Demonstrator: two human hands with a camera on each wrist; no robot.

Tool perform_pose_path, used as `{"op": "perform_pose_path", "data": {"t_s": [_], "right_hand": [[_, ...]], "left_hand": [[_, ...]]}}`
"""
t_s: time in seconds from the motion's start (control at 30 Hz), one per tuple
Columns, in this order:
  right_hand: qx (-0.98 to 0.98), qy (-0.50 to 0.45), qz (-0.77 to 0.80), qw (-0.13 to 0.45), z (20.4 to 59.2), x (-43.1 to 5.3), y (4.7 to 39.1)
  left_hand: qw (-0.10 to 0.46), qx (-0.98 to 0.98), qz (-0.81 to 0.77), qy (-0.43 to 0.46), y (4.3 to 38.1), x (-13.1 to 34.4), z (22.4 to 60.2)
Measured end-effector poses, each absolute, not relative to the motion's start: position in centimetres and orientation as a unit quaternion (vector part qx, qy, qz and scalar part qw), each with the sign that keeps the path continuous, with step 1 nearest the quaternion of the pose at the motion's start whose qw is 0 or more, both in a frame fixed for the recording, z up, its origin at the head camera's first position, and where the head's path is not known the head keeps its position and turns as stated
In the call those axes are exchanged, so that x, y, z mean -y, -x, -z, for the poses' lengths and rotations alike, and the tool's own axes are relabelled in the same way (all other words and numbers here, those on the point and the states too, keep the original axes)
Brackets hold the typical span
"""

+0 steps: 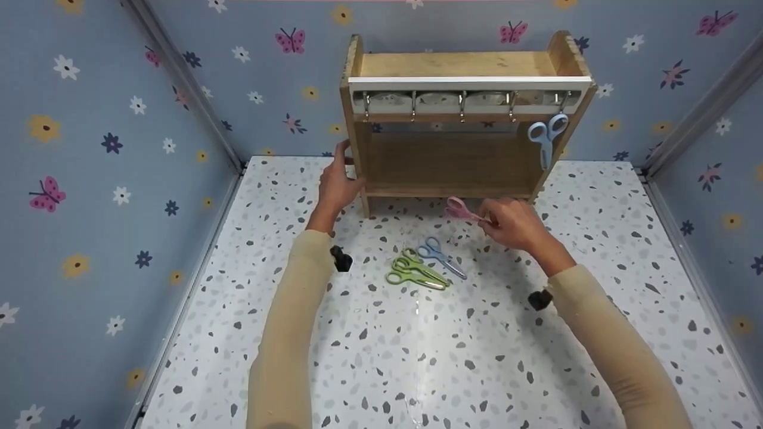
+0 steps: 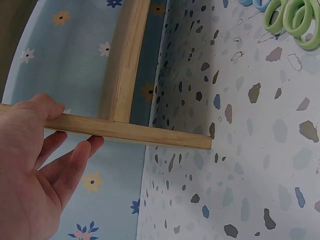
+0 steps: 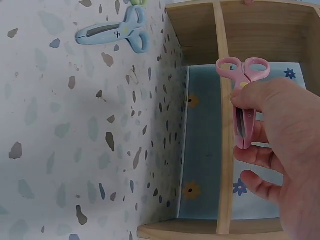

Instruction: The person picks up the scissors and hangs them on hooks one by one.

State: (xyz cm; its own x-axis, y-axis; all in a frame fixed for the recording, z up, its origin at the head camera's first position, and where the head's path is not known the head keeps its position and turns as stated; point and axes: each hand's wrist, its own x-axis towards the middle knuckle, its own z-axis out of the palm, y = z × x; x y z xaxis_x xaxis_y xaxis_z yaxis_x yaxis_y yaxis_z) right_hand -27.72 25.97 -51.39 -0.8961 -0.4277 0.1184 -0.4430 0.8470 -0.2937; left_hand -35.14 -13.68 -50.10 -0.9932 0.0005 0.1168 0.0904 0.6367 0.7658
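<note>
My left hand (image 1: 338, 186) grips the left side panel of a small wooden shelf (image 1: 453, 164), thumb on one face and fingers on the other. Between thumb and fingers of my right hand (image 1: 514, 223) are pink scissors (image 3: 243, 82), pinched near the pivot with the loops pointing away from the hand. They are in front of the shelf's lower board. Blue scissors (image 1: 546, 140) hang from the rightmost hook on the shelf's front rail. On the table lie green scissors (image 1: 417, 279), overlapping one another, with another pair of blue scissors (image 1: 442, 259) beside them.
A white and metal hook rail (image 1: 438, 101) with several hooks runs across the shelf's upper front. The speckled white table (image 1: 369, 357) is bounded by patterned blue walls (image 1: 107, 226) at the left, back and right.
</note>
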Motion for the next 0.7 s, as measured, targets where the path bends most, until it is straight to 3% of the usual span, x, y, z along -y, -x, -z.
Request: {"op": "perform_pose_path", "data": {"t_s": [0.7], "right_hand": [[0.954,-0.224,-0.183,0.080,49.4,-26.4,28.2]], "left_hand": [[0.037,0.900,0.434,0.009,35.2,13.7,50.0]]}}
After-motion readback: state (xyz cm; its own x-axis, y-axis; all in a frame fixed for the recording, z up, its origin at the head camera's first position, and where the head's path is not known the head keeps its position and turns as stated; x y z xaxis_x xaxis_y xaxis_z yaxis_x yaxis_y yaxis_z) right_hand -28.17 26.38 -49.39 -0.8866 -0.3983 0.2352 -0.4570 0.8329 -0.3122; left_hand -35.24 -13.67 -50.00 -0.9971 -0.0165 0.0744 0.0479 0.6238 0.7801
